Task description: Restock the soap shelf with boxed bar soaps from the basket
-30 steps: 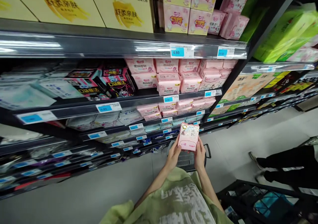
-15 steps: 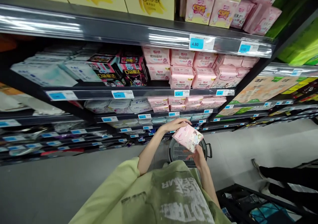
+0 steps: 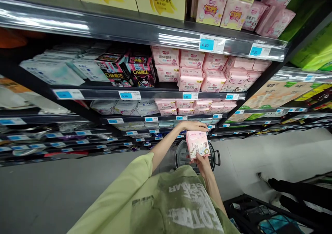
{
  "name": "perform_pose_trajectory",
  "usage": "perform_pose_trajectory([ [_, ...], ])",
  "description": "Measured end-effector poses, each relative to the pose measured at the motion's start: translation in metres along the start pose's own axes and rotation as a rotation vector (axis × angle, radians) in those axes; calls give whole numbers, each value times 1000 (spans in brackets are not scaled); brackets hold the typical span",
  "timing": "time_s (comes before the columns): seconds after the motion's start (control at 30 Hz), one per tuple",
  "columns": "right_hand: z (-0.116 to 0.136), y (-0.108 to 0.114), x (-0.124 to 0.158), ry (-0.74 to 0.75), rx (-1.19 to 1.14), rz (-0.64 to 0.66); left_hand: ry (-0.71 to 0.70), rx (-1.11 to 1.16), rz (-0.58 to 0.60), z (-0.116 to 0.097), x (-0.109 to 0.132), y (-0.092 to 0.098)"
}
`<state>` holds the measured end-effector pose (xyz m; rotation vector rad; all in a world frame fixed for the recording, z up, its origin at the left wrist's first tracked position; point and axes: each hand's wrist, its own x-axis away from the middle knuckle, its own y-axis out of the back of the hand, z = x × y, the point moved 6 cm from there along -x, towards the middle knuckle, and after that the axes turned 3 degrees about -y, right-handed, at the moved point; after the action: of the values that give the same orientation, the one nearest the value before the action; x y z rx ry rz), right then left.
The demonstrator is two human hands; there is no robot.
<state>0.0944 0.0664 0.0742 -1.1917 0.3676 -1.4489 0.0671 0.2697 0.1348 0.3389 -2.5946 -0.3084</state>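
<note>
Pinching a small pink soft-plastic pack (image 3: 197,144), left hand (image 3: 193,126) gripped its top, right hand (image 3: 201,162) its bottom, so the print faced up.

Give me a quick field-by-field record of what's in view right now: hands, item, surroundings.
place: shop aisle facing shelving
left hand: on the top edge of the pink pack
right hand: holds the pack's bottom edge
pack pose: upright, printed face toward the camera
beneath the pack in view: grey basket
shelf ahead: stacked pink packets; price tag 4.80
right edge: another person's legs; black cart
</note>
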Motion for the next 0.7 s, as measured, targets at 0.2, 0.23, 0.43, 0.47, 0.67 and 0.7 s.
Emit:
perform_pose_trajectory([
  [0.2,3,0,2,16,4,16,16,-78,49,0,-4,-3],
  [0.23,3,0,2,17,3,17,13,-84,53,-1,-4,-3],
  [0.43,0,0,3,5,0,18,13,-96,66,-1,-2,-5],
  [0.47,0,0,4,4,1,17,12,-93,60,-1,-2,-5],
  [0.67,-2,0,6,8,11,-3,-16,-54,3,1,-1,-5],
  [0.7,-2,0,6,7,16,-9,-15,-52,-3,1,-1,-5],
])
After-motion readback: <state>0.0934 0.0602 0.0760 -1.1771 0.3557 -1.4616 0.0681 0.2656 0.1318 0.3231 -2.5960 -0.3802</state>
